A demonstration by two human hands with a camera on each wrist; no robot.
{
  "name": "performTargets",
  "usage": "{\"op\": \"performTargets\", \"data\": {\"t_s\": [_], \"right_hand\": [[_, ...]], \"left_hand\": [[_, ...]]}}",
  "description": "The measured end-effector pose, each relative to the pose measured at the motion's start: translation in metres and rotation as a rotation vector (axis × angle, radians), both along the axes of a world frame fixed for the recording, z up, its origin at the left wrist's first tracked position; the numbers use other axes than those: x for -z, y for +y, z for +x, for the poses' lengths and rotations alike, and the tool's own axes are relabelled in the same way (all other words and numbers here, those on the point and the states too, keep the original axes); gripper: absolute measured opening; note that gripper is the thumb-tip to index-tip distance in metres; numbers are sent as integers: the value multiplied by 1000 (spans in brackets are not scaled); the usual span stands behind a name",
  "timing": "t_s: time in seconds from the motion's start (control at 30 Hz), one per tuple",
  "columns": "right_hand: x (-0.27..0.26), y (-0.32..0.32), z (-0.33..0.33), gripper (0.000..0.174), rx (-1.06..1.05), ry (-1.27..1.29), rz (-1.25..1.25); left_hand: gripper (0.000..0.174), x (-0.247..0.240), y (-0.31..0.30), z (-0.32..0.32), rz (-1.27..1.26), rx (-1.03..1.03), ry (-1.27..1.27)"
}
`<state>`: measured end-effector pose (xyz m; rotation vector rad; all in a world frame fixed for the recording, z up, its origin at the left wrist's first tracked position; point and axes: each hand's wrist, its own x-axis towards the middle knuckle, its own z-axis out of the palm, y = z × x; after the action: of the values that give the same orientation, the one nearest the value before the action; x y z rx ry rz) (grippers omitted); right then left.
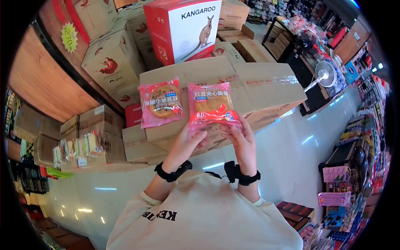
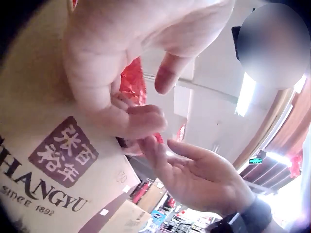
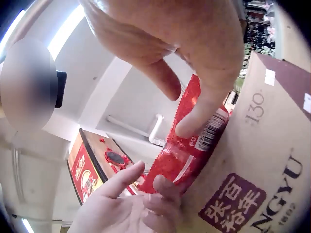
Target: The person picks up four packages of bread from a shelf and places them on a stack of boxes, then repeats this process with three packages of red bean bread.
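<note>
Two pink-and-red bread packets lie side by side on a cardboard box [image 1: 208, 68]: one on the left [image 1: 161, 103], one on the right [image 1: 212, 102]. At the near edge of the right packet, my left hand [image 1: 185, 146] has its fingers loosely bent by the left corner, thumb apart. My right hand [image 1: 242, 146] touches the right corner. In the right wrist view, a finger of my right hand [image 3: 194, 53] lies along the packet's back [image 3: 182, 150], its thumb off it. The left wrist view shows my left hand [image 2: 116, 63] partly hiding the red wrapper [image 2: 133, 82].
Behind the packets stands a red-and-white kangaroo box [image 1: 189, 31]. More cartons [image 1: 110, 62] are stacked at the left, with wrapped sandwiches [image 1: 79, 148] lower down. A small fan [image 1: 325, 74] stands at the right, near packed shelves [image 1: 354, 137]. Shiny floor [image 1: 287, 154] lies below the box edge.
</note>
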<state>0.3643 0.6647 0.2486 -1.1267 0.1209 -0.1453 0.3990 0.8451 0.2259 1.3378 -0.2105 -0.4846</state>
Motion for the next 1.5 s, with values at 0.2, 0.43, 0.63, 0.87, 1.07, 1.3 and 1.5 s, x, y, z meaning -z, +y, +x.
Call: {"op": "performTargets", "data": {"t_s": [0.2,0.43,0.63,0.87,1.07,1.3,1.5], "right_hand": [[5,25,11,53,100,-8,14],[5,27,-13,52,382,19,-34],[4,23,-57,44,651,53,-108],[1,19,-117,35,866,18,-104],[-6,18,-186,32,995,9,-126],[-11,19,-303,26,1205,66,-173],[-8,32,-418,24,1418,109,-214]], "left_hand": [[43,-6,7,15,-69,309,113],[50,-1,-7,26,-35,473,-47],[64,-6,-32,1,-106,636,-24],[60,-5,-53,-28,-119,816,-57],[57,-14,-74,-81,-123,911,-67],[53,-16,-106,-172,-138,1073,-66],[52,-9,-134,-270,-215,1231,3]]}}
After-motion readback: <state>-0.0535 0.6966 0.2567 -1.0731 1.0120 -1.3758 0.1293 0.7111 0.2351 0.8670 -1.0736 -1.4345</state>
